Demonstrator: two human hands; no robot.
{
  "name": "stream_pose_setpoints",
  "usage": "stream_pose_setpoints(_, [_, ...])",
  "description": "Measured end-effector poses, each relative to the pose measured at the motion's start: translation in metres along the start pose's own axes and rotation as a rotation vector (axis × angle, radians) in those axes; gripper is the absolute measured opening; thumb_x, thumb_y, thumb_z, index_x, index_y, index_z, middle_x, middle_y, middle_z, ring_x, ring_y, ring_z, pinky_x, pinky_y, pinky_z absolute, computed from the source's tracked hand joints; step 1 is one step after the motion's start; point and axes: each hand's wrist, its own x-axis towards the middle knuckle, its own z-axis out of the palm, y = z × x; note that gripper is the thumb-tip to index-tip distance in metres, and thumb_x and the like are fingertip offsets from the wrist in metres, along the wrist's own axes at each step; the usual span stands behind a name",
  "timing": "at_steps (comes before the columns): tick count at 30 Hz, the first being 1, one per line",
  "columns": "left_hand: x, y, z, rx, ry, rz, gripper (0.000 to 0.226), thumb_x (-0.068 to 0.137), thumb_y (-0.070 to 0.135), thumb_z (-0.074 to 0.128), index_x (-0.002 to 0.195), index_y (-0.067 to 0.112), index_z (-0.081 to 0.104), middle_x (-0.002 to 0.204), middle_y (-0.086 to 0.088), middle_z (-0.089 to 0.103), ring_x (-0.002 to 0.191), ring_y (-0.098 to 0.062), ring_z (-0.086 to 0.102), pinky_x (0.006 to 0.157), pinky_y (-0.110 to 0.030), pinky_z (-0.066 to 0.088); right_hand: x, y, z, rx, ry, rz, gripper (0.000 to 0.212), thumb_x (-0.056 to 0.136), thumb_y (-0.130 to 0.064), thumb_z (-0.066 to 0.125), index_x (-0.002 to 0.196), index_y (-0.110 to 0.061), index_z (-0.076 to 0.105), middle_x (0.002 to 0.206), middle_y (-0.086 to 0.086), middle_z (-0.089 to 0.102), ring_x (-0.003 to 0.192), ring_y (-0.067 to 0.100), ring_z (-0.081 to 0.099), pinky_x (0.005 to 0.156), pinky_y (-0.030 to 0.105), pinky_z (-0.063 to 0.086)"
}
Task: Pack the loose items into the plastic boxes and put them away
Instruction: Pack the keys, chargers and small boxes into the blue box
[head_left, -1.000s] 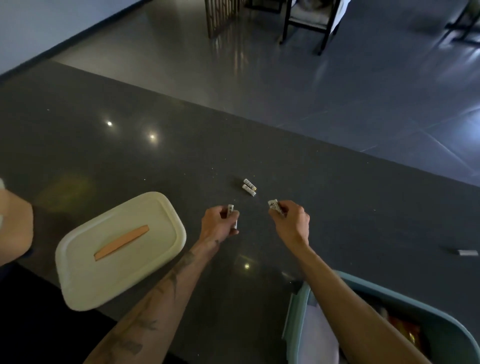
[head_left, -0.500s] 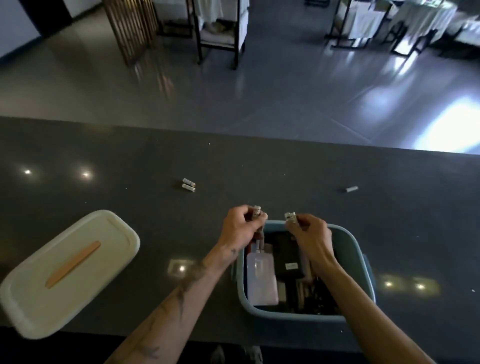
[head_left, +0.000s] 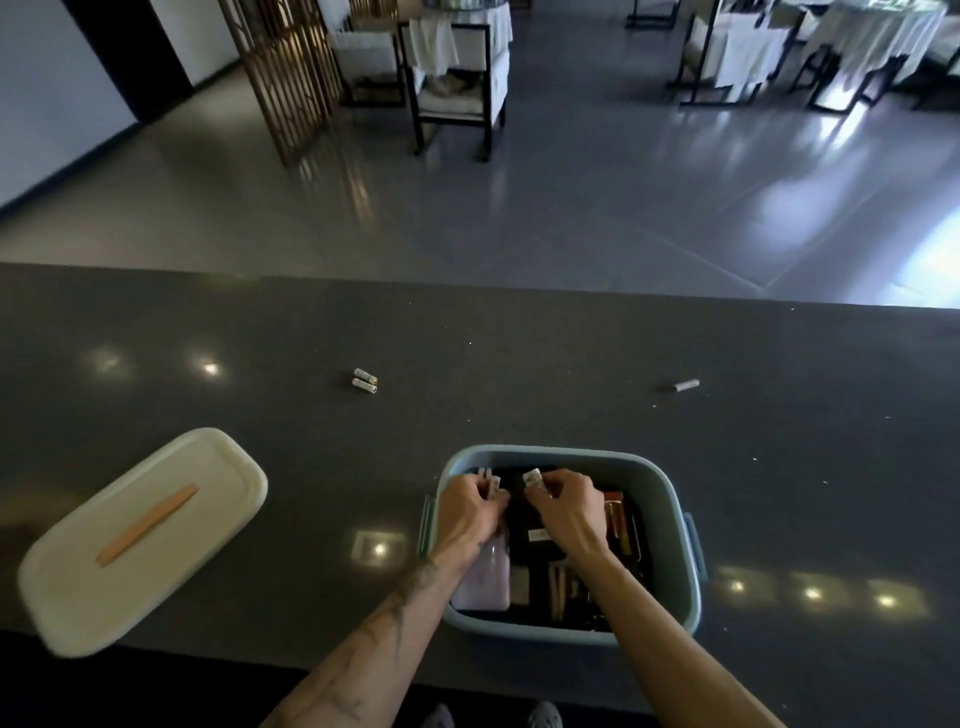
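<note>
With each grip clamped on batteries (head_left: 534, 477), sink your left hand (head_left: 470, 512) and right hand (head_left: 563, 512) into the blue box (head_left: 670, 499) before releasing

Chairs (head_left: 460, 96) beside lattice screen (head_left: 283, 78)

I'm getting a dim feed. Daylight comes in from the upper right and lays blue-white glare across the floor (head_left: 571, 223), nearly blown out at the right edge. The dark counter (head_left: 519, 343) gives me small ceiling-light reflections: two at the left, one beside the blue box (head_left: 670, 499), three along the right. Inside the box it's deep shadow, contents hard to separate. The left hand (head_left: 470, 512) and right hand (head_left: 563, 506) catch soft light on the knuckles; the pale cylinders (head_left: 532, 477) they pinch read as smudges. The cream lid (head_left: 140, 535) blurs at its near corner, and the counter's far edge bows slightly with wide-angle stretch.
</note>
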Motion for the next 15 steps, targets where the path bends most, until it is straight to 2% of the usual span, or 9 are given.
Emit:
stream_pose_setpoints(2, [-0.003, 0.003, 0.001, 0.0, 0.017, -0.002, 0.019, 0.091, 0.022, 0.073, 0.098, 0.005, 0.073, 0.092, -0.011, 0.075, 0.086, -0.025, 0.072, 0.078, -0.034, 0.057, 0.002, 0.001, -0.001, 0.0, -0.014, -0.018, 0.018, 0.091, -0.038, 0.067, 0.076, -0.028, 0.07, 0.071, -0.011, 0.071, 0.069, 0.006, 0.067, 0.073, 0.037, 0.059])
stream_pose_setpoints(3, [-0.003, 0.003, 0.001, -0.006, 0.019, 0.003, 0.019, 0.092, 0.024, 0.071, 0.098, 0.005, 0.074, 0.092, -0.01, 0.075, 0.088, -0.025, 0.072, 0.082, -0.037, 0.058, 0.003, 0.003, -0.002, 0.007, -0.027, -0.018, 0.013, 0.09, -0.036, 0.068, 0.082, -0.026, 0.074, 0.077, -0.01, 0.073, 0.073, 0.007, 0.069, 0.077, 0.037, 0.059])
stream_pose_setpoints(4, [-0.005, 0.004, 0.001, -0.015, 0.026, 0.012, 0.02, 0.094, 0.025, 0.069, 0.098, 0.006, 0.074, 0.092, -0.009, 0.075, 0.088, -0.024, 0.072, 0.084, -0.038, 0.057, 0.004, 0.004, -0.004, 0.014, -0.041, -0.017, 0.012, 0.088, -0.033, 0.071, 0.093, -0.023, 0.076, 0.084, -0.008, 0.075, 0.08, 0.008, 0.069, 0.082, 0.036, 0.059])
stream_pose_setpoints(6, [-0.008, 0.005, -0.001, -0.019, 0.052, 0.038, 0.022, 0.098, 0.028, 0.065, 0.101, 0.009, 0.074, 0.095, -0.006, 0.075, 0.089, -0.02, 0.071, 0.081, -0.032, 0.057, 0.006, 0.007, -0.007, 0.017, -0.052, -0.022, 0.023, 0.085, -0.03, 0.073, 0.107, -0.021, 0.076, 0.094, -0.007, 0.076, 0.088, 0.007, 0.069, 0.086, 0.028, 0.056])
stream_pose_setpoints(9, [-0.016, 0.005, -0.003, 0.045, 0.073, 0.117, 0.02, 0.1, 0.029, 0.062, 0.108, 0.013, 0.07, 0.101, 0.0, 0.073, 0.093, -0.011, 0.068, 0.082, -0.025, 0.054, 0.008, 0.007, -0.014, 0.005, -0.051, -0.059, 0.02, 0.084, -0.027, 0.073, 0.104, -0.022, 0.076, 0.083, -0.016, 0.072, 0.075, -0.009, 0.062, 0.067, 0.0, 0.042])
stream_pose_setpoints(10, [-0.019, 0.006, -0.004, 0.071, 0.081, 0.164, 0.019, 0.099, 0.029, 0.062, 0.108, 0.014, 0.069, 0.101, 0.002, 0.072, 0.093, -0.009, 0.068, 0.084, -0.025, 0.055, 0.01, 0.007, -0.016, 0.008, -0.046, -0.079, 0.018, 0.085, -0.025, 0.072, 0.102, -0.023, 0.076, 0.078, -0.02, 0.069, 0.071, -0.014, 0.059, 0.061, -0.003, 0.039])
stream_pose_setpoints(11, [-0.02, 0.008, -0.006, 0.088, 0.094, 0.204, 0.017, 0.099, 0.029, 0.063, 0.107, 0.015, 0.069, 0.101, 0.004, 0.071, 0.093, -0.007, 0.067, 0.085, -0.027, 0.056, 0.013, 0.006, -0.02, 0.016, -0.041, -0.095, 0.016, 0.085, -0.024, 0.072, 0.101, -0.024, 0.076, 0.076, -0.021, 0.067, 0.07, -0.015, 0.058, 0.06, -0.004, 0.038])
stream_pose_setpoints(13, [-0.018, 0.012, -0.011, 0.088, 0.135, 0.252, 0.016, 0.097, 0.028, 0.065, 0.106, 0.015, 0.068, 0.101, 0.003, 0.069, 0.091, -0.008, 0.067, 0.084, -0.029, 0.057, 0.021, 0.002, -0.028, 0.042, -0.033, -0.116, 0.016, 0.087, -0.024, 0.072, 0.103, -0.023, 0.074, 0.087, -0.014, 0.071, 0.078, -0.007, 0.063, 0.068, 0.002, 0.046])
stream_pose_setpoints(15, [-0.01, 0.016, -0.02, 0.066, 0.186, 0.271, 0.016, 0.097, 0.025, 0.066, 0.108, 0.014, 0.067, 0.103, 0.001, 0.067, 0.091, -0.009, 0.067, 0.081, -0.028, 0.059, 0.033, -0.004, -0.035, 0.061, -0.021, -0.135, 0.017, 0.089, -0.024, 0.07, 0.106, -0.02, 0.073, 0.094, -0.008, 0.073, 0.087, 0.006, 0.067, 0.079, 0.022, 0.054])
